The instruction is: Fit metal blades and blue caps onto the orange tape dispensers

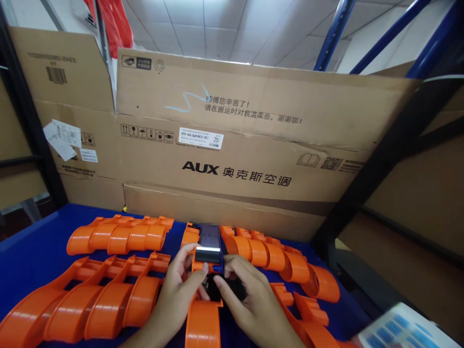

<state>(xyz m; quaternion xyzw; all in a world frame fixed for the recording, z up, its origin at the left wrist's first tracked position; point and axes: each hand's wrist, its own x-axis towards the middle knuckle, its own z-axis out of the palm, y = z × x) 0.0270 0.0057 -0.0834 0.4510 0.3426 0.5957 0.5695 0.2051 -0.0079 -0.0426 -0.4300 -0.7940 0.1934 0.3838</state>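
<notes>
My left hand (pixel 184 278) is closed on the left side of an orange-and-blue tape dispenser (pixel 208 266), its thumb pressed on the orange front. A pale serrated blade and a dark flat plate show on the dispenser's upper part. My right hand (pixel 246 285) curls around the right side, fingers by the blue edge. Between both hands lies a black part (pixel 213 288), largely covered by the fingers, so its shape is unclear. Just below the hands, a curved orange dispenser piece (pixel 203 324) rests on the blue table.
Rows of orange dispenser frames lie on the blue table (pixel 21 241): a back left row (pixel 119 237), a front left row (pixel 108 304) and a right row (pixel 268 253). A cardboard wall (pixel 239 145) stands behind, beside a dark post (pixel 362 188). A blue-and-white box (pixel 402 328) sits front right.
</notes>
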